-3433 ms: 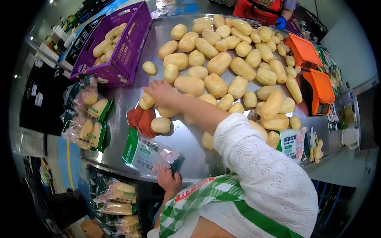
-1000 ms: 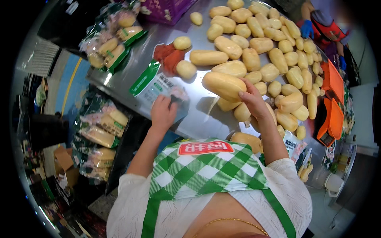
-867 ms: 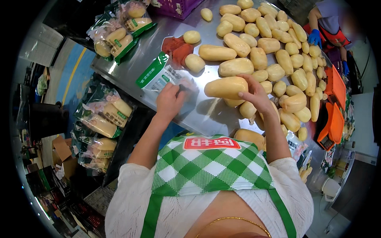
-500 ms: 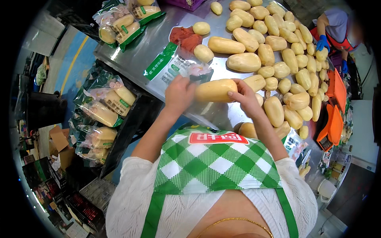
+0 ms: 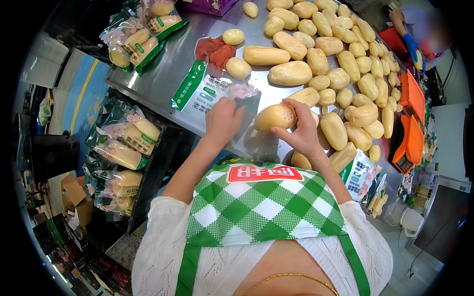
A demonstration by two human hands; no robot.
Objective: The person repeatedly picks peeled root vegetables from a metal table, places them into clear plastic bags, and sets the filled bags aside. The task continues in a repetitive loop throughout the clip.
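Observation:
A pale lotus root segment (image 5: 269,119) is in my right hand (image 5: 303,128), its pitted end turned toward the palm. My left hand (image 5: 223,121) is closed at the clear lower part of a green and white plastic bag (image 5: 207,96), which lies flat on the metal table. Fingers and thumb there look pinched on the film. Beyond the bag are a crumpled reddish-brown cloth (image 5: 213,52) and two small lotus root pieces, one of them the round piece (image 5: 238,68). Many loose lotus roots (image 5: 290,73) spread to the right of my hands.
Filled bags (image 5: 138,47) lie at the table's far left corner; more packed bags (image 5: 123,143) fill a black crate at left. A purple crate (image 5: 210,6) stands at the back. Orange trays (image 5: 410,143) sit at right, near a co-worker's blue-gloved hand (image 5: 412,49).
My right hand has turned the lotus root, so its pitted end now shows. My left hand has come away from the root and sits by the bag. The co-worker's gloved hand has shifted right.

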